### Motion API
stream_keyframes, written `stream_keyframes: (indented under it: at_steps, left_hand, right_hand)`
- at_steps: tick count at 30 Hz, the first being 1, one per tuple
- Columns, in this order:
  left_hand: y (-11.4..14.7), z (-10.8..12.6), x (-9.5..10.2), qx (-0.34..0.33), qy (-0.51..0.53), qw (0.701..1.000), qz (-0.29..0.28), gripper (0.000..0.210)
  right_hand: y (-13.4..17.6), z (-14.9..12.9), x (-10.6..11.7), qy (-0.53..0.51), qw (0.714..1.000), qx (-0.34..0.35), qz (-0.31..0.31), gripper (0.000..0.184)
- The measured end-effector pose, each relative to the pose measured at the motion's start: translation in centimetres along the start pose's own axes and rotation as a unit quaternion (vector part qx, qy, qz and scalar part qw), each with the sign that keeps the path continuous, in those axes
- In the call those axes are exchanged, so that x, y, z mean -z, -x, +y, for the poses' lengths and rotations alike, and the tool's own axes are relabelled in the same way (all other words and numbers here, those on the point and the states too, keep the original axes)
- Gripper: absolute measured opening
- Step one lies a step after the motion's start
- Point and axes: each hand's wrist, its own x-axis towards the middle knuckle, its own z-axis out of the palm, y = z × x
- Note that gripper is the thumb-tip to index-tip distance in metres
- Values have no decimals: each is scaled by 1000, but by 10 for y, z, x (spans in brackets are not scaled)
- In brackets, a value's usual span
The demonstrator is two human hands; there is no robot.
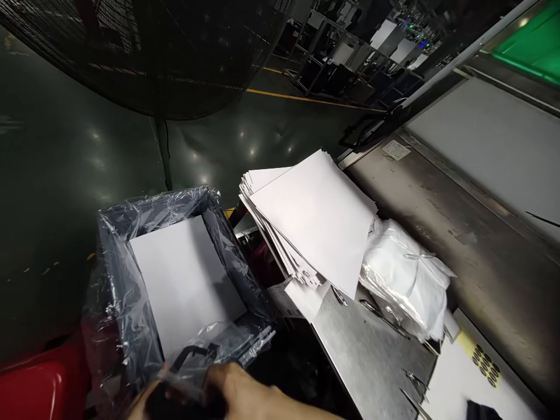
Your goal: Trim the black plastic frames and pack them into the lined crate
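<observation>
A plastic-lined bin, one white sheet inside, is gripped at its near rim by one hand, fingers closed; which hand cannot be told; paper stack waits on the worktop.

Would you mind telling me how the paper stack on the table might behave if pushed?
The paper stack looks fanned and overhangs the table edge, so it would likely slide apart and spill. Single sheets are probably floppy. The whole stack is likely heavy.
</observation>
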Motion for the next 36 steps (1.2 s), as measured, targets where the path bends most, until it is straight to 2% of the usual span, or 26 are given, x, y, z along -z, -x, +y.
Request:
stream_keyframes:
  at_steps: [3,7,9,12,14,18,22,25,27,29,31,36]
  left_hand:
    - [-9,20,-13,28,17,999,-15,42]
    - [-22,46,-27,64,61,995,-39,23]
    - [-25,55,-31,31,100,994,-36,17]
    - [-18,62,-34,-50,142,988,-23,30]
    - [-7,64,-35,-89,147,985,-13,31]
    - [7,68,-40,-138,146,979,17,30]
    - [-6,71,-35,-159,136,974,81,24]
    - [-22,68,-26,-126,82,979,139,21]
    - [-28,65,-22,-81,13,986,143,21]
    - [-28,64,-19,-44,-77,989,123,23]
    - [-25,66,-18,-26,-177,978,109,28]
    - [-18,83,-19,-52,-376,913,148,36]
  right_hand:
    - [-28,15,17,15,999,-11,48,15]
    - [-62,34,42,47,994,-1,100,20]
    - [-68,40,52,67,992,26,104,21]
    - [-63,47,65,108,987,68,94,22]
    - [-55,52,70,137,983,78,98,22]
    - [-41,54,59,163,976,55,133,19]
    - [-21,32,17,136,980,40,138,19]
    - [-10,14,-10,98,985,27,138,17]
    - [-11,13,-12,71,985,3,154,17]
    - [-20,22,0,47,982,-30,180,19]
    - [-33,35,18,27,977,-57,203,20]
    - [-53,53,50,-9,975,-58,213,20]
